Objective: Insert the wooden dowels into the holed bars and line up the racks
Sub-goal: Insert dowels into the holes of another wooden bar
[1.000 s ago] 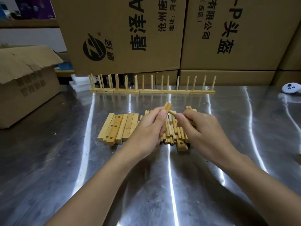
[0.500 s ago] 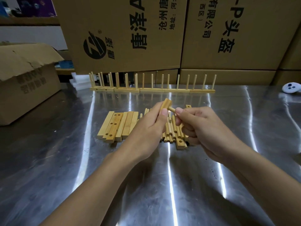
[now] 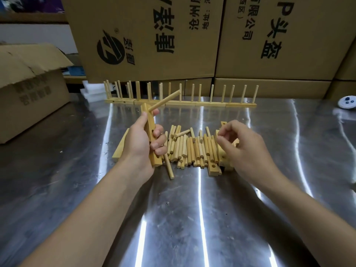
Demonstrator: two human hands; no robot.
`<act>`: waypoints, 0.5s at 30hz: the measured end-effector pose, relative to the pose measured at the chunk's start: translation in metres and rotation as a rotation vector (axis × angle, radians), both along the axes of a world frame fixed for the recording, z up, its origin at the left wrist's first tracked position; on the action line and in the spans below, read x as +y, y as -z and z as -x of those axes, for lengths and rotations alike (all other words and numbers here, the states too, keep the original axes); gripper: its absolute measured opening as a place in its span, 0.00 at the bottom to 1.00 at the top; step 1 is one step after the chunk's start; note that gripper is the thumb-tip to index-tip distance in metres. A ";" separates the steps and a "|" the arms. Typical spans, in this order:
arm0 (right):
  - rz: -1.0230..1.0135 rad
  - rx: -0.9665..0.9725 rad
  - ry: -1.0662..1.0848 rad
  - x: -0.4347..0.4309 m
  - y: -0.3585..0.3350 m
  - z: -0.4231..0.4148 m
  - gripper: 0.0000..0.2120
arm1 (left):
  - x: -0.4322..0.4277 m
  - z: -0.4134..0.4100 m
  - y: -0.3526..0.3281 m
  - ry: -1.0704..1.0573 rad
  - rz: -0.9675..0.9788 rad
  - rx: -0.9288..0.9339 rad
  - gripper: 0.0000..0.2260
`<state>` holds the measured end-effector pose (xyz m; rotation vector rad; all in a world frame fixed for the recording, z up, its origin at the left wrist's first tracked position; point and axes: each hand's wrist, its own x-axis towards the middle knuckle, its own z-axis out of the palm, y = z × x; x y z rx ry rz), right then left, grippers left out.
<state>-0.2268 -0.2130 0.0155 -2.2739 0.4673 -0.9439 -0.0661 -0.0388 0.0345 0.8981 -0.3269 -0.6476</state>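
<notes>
Reaching forward over the shiny metal table [image 3: 192, 218], both hands are at work just in front of the wooden parts. The left hand [image 3: 139, 145] grips a bar [image 3: 156, 160] with the fingers and thumb wrapped around its middle. This bar stands nearly upright, lifted off the table, and its long axis points up and a little away from the person. One dowel [image 3: 165, 100] already sits in the top hole and sticks out to the right and upward. Two more holes show on the side of the bar facing right, and they look empty.

The right hand [image 3: 244, 149] hovers with loosely curled fingers, thumb and first finger close together, and I see nothing held in it. Between the two hands lies the pile of dowels [image 3: 190, 149], flat on the table, most of them with the long axis running away from the person. The right hand is the nearer one; the pile is just beside it, on its left and slightly below. So I judge the next move is a pinch of one dowel there, which must then be turned crosswise to meet a hole. Spare bars [image 3: 213, 169] lie at the right edge of the pile.

Farther back, a row of racks [image 3: 192, 103] stands end to end in one line. Behind it rise large cardboard boxes [image 3: 154, 35].
</notes>
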 end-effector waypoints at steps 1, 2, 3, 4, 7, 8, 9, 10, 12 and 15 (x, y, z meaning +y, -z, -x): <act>0.059 0.013 0.009 0.002 0.002 -0.001 0.05 | 0.000 -0.001 0.000 -0.003 0.014 0.021 0.16; 0.101 0.024 0.012 0.004 0.003 -0.002 0.06 | 0.001 -0.001 -0.001 -0.010 0.025 0.041 0.15; 0.133 0.036 0.016 0.006 0.005 -0.002 0.06 | 0.001 -0.002 -0.001 -0.018 0.038 0.062 0.15; 0.162 0.047 0.017 0.008 0.005 -0.002 0.06 | 0.001 -0.002 -0.001 -0.027 0.050 0.087 0.15; 0.212 0.036 0.027 0.010 0.008 -0.002 0.06 | 0.003 -0.004 -0.003 -0.053 0.094 0.184 0.13; 0.210 0.013 0.031 0.012 0.007 -0.003 0.07 | 0.004 -0.005 -0.003 -0.060 0.112 0.217 0.12; 0.206 -0.011 0.037 0.012 0.004 -0.005 0.07 | 0.004 -0.006 -0.004 -0.064 0.131 0.244 0.11; 0.204 -0.022 0.043 0.013 0.001 -0.008 0.08 | 0.004 -0.006 -0.004 -0.069 0.147 0.264 0.11; 0.206 0.019 0.061 0.011 -0.007 -0.018 0.07 | 0.004 -0.007 -0.004 -0.079 0.162 0.287 0.11; 0.200 0.152 0.069 0.006 -0.021 -0.042 0.10 | 0.003 -0.008 -0.003 -0.084 0.172 0.293 0.11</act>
